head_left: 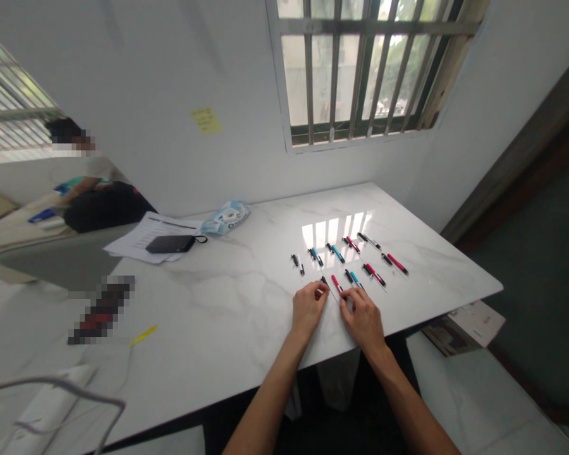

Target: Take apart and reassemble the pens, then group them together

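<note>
My left hand [309, 308] rests on the white table with thumb and fingers pinched at the lower end of a small black pen cap [324, 280]. Just to the right, my right hand [363, 317] has its fingertips closed at the near end of a red pen barrel [336, 283]. A thin pen refill [333, 292] lies between the two hands. Beyond my right fingers lie a blue pen barrel [355, 279] and its black cap [348, 275]. What the fingertips cover is hidden.
Pen parts lie in two rows, including a red barrel [397, 263], a blue barrel [338, 253] and a clear barrel [373, 242]. Further left are a tissue pack [226, 217], a black power bank [171, 244] on papers [123, 242], and a yellow stick [143, 335]. Another person [97, 177] sits far left.
</note>
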Motion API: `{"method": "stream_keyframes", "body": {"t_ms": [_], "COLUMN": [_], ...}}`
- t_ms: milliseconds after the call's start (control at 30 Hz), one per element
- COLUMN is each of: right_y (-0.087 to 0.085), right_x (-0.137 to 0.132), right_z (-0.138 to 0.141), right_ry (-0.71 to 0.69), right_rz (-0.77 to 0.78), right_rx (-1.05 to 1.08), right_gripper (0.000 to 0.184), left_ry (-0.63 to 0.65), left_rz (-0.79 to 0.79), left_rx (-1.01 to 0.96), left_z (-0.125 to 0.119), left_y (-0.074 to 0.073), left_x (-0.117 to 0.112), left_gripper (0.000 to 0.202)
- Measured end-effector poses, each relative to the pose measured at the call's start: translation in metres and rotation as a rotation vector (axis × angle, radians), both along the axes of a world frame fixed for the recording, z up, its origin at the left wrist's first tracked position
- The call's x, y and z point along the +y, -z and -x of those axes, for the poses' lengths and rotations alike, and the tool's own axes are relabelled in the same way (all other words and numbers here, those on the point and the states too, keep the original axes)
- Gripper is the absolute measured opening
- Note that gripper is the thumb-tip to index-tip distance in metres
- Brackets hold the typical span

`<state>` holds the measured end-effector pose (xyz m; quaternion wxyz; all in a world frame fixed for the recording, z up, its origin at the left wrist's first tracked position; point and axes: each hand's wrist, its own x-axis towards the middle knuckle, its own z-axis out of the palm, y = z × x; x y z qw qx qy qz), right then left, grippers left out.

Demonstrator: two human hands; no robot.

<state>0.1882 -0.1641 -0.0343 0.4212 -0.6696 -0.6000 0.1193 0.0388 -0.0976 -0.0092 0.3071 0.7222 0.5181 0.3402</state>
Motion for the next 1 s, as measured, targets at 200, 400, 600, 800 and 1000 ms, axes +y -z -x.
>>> {"method": "stream_keyframes", "body": {"t_ms": [200, 400, 600, 800, 1000], "right_y": [0.003, 0.003, 0.002, 0.001, -0.004], "right_x": [0.001, 0.000, -0.001, -0.001, -0.003], "right_z": [-0.001, 0.000, 0.001, 0.001, 0.001], "right_ry": [-0.026, -0.035, -0.038, -0.050, -0.045], "right_rz": [0.005, 0.022, 0.024, 0.018, 0.023], "right_rx": [-0.022, -0.044, -0.055, -0.046, -0.039], "right_gripper": [0.016, 0.015, 0.014, 0.015, 0.016], "left_ry": [0.004, -0.026, -0.020, -0.031, 0.047], "left_rz": [-0.001, -0.012, 0.011, 0.020, 0.078], "left_rx": [0.029, 0.031, 0.053, -0.132, -0.546], "left_z": [-0.001, 0.003, 0.000, 0.003, -0.012], "left_y": [0.004, 0.010, 0.007, -0.002, -0.104], "left_x": [0.002, 0.005, 0.010, 0.007, -0.037], "left_gripper": [0.007, 0.017, 0.019, 0.020, 0.054]}}
